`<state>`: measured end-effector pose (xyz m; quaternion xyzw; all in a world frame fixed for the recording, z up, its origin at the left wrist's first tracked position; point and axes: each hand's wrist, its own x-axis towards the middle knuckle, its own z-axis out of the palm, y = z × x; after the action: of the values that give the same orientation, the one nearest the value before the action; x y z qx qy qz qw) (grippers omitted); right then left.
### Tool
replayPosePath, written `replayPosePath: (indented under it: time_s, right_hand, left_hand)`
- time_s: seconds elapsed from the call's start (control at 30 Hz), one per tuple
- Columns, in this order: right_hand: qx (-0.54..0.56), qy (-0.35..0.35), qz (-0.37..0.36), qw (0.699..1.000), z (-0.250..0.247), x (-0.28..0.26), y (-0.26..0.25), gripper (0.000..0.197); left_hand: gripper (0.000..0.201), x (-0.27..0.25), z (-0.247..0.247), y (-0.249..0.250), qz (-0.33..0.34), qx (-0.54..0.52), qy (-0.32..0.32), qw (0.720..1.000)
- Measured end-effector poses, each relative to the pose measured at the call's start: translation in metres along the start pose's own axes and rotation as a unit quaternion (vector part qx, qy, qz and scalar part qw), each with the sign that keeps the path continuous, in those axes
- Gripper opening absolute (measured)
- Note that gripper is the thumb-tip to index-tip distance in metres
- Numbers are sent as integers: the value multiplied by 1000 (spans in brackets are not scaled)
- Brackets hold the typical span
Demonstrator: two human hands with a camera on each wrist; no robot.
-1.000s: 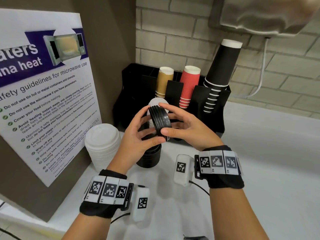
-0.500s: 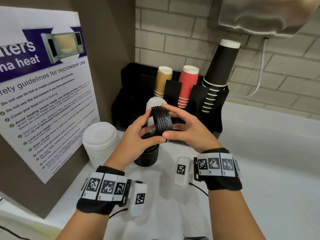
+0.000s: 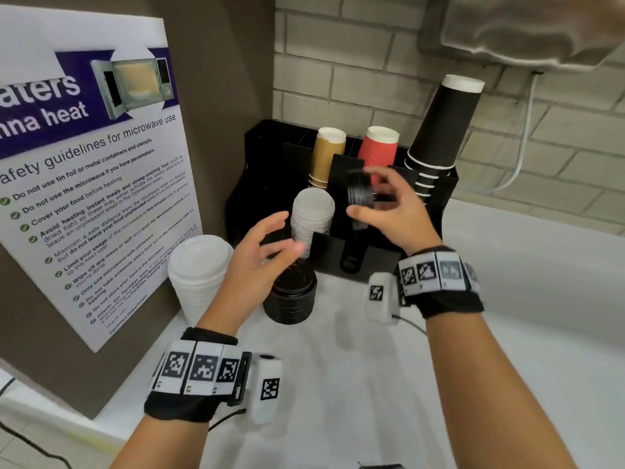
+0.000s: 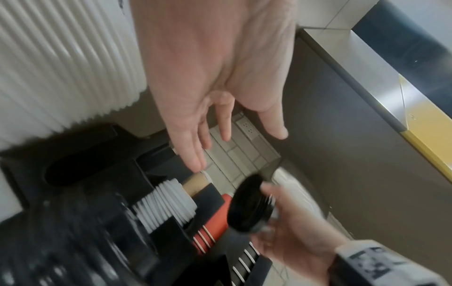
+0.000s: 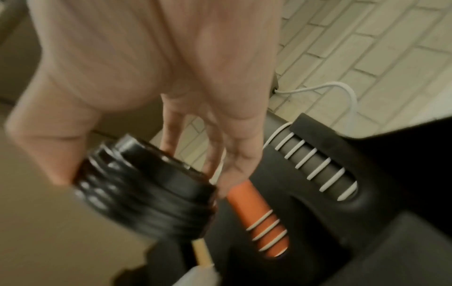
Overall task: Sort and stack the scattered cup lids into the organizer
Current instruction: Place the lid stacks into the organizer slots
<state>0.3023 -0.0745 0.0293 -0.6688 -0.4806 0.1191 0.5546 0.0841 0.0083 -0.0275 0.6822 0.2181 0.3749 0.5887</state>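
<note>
My right hand (image 3: pixel 372 194) grips a small stack of black lids (image 3: pixel 360 191) on edge, above the front slots of the black organizer (image 3: pixel 436 211). The same black lids (image 5: pixel 146 195) fill the right wrist view, and the black lids (image 4: pixel 249 209) show blurred in the left wrist view. My left hand (image 3: pixel 274 245) hovers with fingers spread and holds nothing, above a taller pile of black lids (image 3: pixel 292 296) on the counter. A row of white lids (image 3: pixel 313 214) leans in an organizer slot. A big stack of white lids (image 3: pixel 199 272) stands at the left.
Tan cups (image 3: pixel 328 157), red cups (image 3: pixel 377 154) and black cups (image 3: pixel 439 130) stand upside down in the organizer's back slots. A microwave poster (image 3: pixel 84 184) covers the left wall. Brick wall and a white cable (image 3: pixel 521 157) lie behind. White counter (image 3: pixel 473 367) stretches right.
My left hand has let go of the small black lid stack and dropped back left. My right hand carries the stack alone, up and right toward the organizer.
</note>
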Motion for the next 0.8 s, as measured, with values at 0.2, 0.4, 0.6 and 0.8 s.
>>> replayPosePath:
  time_s: [0.2, 0.4, 0.6, 0.8]
  right_hand:
    - [-329, -118, 93, 932, -7, 45, 41, 73]
    - [-484, -237, 92, 837, 23, 54, 56, 78]
    - [-540, -273, 103, 789, 36, 48, 66, 85]
    - [-583, -264, 98, 762, 45, 40, 64, 85]
  left_hand:
    - [26, 1, -18, -7, -1, 27, 48, 998]
    - [26, 2, -17, -10, 0, 21, 38, 999]
    - [24, 0, -18, -12, -2, 17, 38, 999]
    - [24, -2, -19, -11, 5, 19, 38, 999]
